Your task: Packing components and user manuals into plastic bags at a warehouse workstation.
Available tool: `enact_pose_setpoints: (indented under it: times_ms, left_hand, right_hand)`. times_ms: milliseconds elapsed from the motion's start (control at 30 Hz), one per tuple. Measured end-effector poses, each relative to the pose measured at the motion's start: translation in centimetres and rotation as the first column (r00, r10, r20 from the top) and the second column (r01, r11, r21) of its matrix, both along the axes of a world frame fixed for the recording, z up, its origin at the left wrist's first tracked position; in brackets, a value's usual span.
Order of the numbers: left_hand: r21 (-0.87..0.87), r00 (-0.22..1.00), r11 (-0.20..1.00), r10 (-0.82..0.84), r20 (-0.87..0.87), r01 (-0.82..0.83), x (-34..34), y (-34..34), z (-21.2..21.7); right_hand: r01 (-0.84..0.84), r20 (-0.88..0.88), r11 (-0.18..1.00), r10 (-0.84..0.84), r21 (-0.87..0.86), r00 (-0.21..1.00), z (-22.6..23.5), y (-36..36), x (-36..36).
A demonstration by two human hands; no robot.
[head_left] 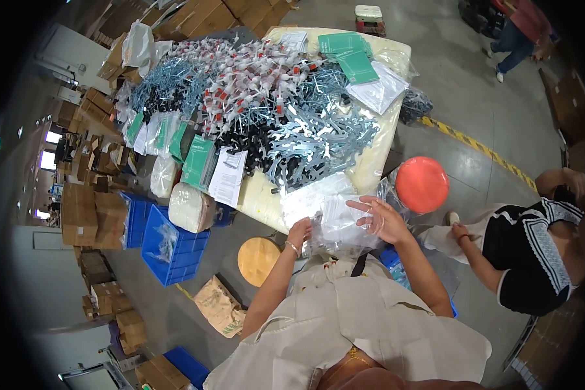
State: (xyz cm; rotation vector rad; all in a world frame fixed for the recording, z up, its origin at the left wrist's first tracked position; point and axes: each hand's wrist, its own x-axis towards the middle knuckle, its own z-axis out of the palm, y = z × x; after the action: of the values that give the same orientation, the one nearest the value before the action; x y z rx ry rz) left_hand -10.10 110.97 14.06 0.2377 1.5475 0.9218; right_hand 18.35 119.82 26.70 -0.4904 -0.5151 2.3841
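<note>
A clear plastic bag with white paper in it [346,220] lies at the table's near edge, in front of my body. My left hand [299,235] is closed on the left edge of this bag. My right hand [382,220] is over the bag's right side, its fingers spread apart. Just beyond lies a heap of silvery flat wrenches [325,140], with black parts [244,144] to its left. Farther off are a pile of small white-and-red bottles [253,81] and a heap of thin metal hex keys [166,84].
Green booklets [354,58] and white sheets [378,90] lie at the far right of the table. A red round stool [422,184] and a seated person [533,250] are on my right. A wooden stool [259,261] and blue crates [175,250] stand on my left.
</note>
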Motion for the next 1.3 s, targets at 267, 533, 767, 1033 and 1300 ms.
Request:
enact_pose_setpoints:
  times_ms: [267, 533, 767, 1033, 1300]
  left_hand:
    - [0.106, 0.815, 0.981, -0.194, 0.546, 0.163, -3.3, 0.2, 3.9]
    - [0.687, 0.973, 0.727, -0.152, 0.171, -0.008, -11.4, 2.4, 7.1]
    - [0.854, 0.988, 0.504, -0.017, 0.155, -0.125, -14.6, 3.6, 10.6]
    - [0.891, 0.998, 0.454, 0.061, -0.032, 0.001, -15.8, 4.0, 12.0]
    - [0.570, 0.971, 0.809, -0.002, -0.239, 0.142, -15.6, 3.5, 8.4]
  right_hand:
    - [-0.049, -0.082, 0.988, 0.061, 0.146, 0.995, 3.7, -0.3, -3.1]
    - [-0.160, 0.259, 0.489, -0.143, 0.857, 0.955, 9.5, -1.9, -5.9]
    - [-0.359, 0.447, 0.294, -0.332, 0.886, 0.831, 9.5, -2.3, -7.8]
    - [-0.462, 0.513, 0.223, -0.392, 0.858, 0.763, 7.5, -2.3, -8.1]
    - [-0.441, 0.596, 0.480, -0.236, 0.758, 0.768, 6.0, -2.7, -7.7]
